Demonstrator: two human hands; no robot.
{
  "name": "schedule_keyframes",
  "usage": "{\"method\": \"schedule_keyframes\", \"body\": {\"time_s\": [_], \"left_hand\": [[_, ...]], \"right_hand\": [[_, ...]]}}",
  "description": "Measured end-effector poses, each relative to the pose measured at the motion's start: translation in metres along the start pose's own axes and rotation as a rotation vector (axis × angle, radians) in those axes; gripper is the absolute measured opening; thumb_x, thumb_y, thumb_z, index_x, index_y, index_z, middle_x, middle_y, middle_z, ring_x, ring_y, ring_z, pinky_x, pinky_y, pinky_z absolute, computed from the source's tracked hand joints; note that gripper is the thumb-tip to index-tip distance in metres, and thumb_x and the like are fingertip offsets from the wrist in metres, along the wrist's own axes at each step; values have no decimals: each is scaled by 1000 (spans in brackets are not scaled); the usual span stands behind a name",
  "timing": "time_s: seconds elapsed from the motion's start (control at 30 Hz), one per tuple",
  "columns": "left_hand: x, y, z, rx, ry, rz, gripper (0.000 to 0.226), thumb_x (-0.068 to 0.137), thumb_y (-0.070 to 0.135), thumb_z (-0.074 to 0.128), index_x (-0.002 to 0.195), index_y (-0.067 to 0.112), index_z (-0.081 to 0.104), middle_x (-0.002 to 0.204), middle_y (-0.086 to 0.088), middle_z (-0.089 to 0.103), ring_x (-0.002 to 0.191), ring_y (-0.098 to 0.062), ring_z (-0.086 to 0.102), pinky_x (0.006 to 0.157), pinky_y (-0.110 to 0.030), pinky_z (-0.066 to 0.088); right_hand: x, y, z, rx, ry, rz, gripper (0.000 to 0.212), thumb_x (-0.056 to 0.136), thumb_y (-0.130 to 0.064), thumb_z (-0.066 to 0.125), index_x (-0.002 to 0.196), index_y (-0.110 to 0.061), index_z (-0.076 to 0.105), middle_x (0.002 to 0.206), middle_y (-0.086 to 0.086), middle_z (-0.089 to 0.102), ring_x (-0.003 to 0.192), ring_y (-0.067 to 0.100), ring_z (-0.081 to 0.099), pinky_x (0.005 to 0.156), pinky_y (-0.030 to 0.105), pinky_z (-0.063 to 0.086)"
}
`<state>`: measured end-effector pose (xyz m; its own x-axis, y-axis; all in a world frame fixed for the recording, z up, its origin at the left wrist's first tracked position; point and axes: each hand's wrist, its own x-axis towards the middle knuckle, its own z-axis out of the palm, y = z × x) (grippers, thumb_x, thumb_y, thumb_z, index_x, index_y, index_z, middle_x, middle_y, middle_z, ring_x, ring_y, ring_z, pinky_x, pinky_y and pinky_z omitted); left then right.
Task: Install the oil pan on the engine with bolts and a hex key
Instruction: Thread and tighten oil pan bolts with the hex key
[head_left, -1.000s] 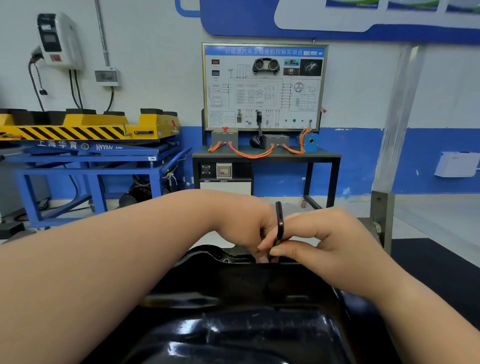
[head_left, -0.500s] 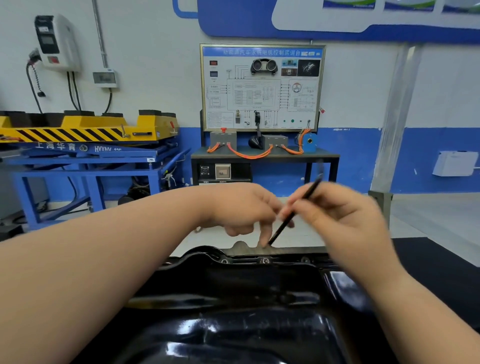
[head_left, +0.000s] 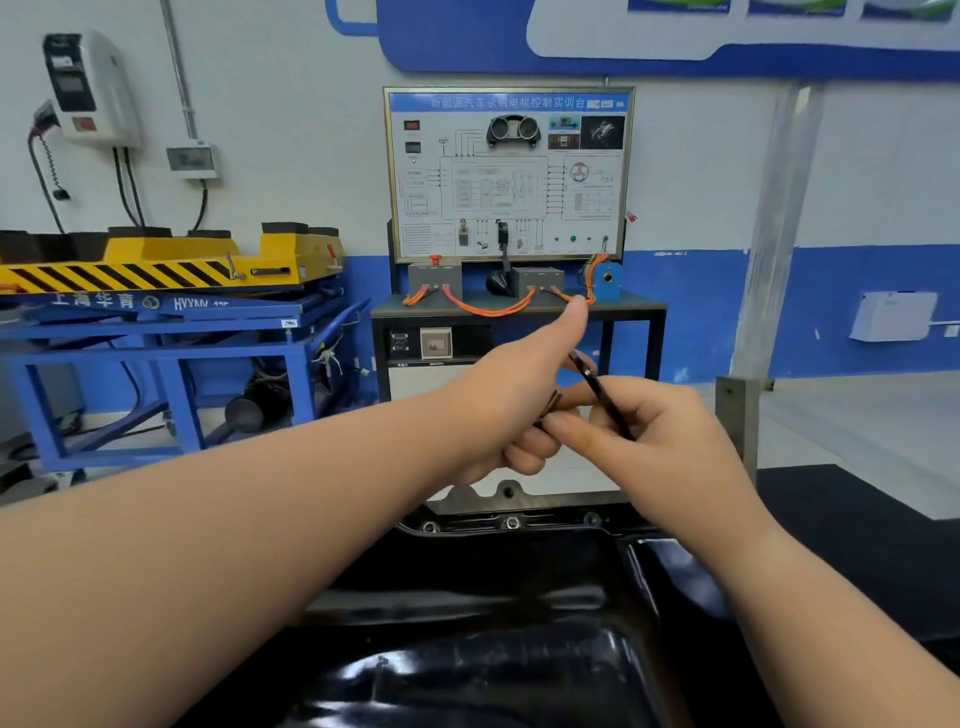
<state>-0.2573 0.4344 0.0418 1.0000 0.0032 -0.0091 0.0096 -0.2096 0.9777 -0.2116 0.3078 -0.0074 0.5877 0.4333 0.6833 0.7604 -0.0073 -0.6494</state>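
Both hands have lifted off the glossy black stamped-steel oil pan (head_left: 467, 670), so that far-flange bolt looks done. The right hand (head_left: 654, 441) pinches the slim black hex key (head_left: 602, 395) and reaches for a short dark threaded bolt (head_left: 549, 406) in the left hand (head_left: 519, 405) (thumb up, fingers curled).

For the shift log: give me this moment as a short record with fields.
left hand: raised above the pan, thumb up, pinching a bolt
right hand: holding the hex key, tilted
oil pan: black, lying on the engine below both hands
far rim bolts: three visible in the flange
tool contact: hex key clear of the pan
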Motion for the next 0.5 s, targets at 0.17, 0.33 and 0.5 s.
{"method": "schedule_keyframes", "body": {"time_s": [0.17,0.33,0.5], "left_hand": [[2,-2,8,82,-4,15,55,85,71,31,94,19,48,68,-5,30,38,-10,17,44,-20,11],[3,-1,6,117,-3,33,53,89,65,33,89,16,51,58,0,43,36,-10,19,42,-17,15],[0,2,1,205,29,160,12,92,22,56,102,15,58,73,-4,67,35,-9,21,37,-14,19]], "right_hand": [[1,2,-4,73,-44,45,23,87,-13,63,81,9,66,74,23,65,86,-13,59,71,14,47],[4,6,-10,-27,-22,42,20,89,-14,60,71,-8,65,56,-14,60,60,-13,51,58,8,39],[9,21,-24,6,174,173,24,90,-30,58,70,-16,61,52,-7,41,48,9,35,50,33,32]]}}
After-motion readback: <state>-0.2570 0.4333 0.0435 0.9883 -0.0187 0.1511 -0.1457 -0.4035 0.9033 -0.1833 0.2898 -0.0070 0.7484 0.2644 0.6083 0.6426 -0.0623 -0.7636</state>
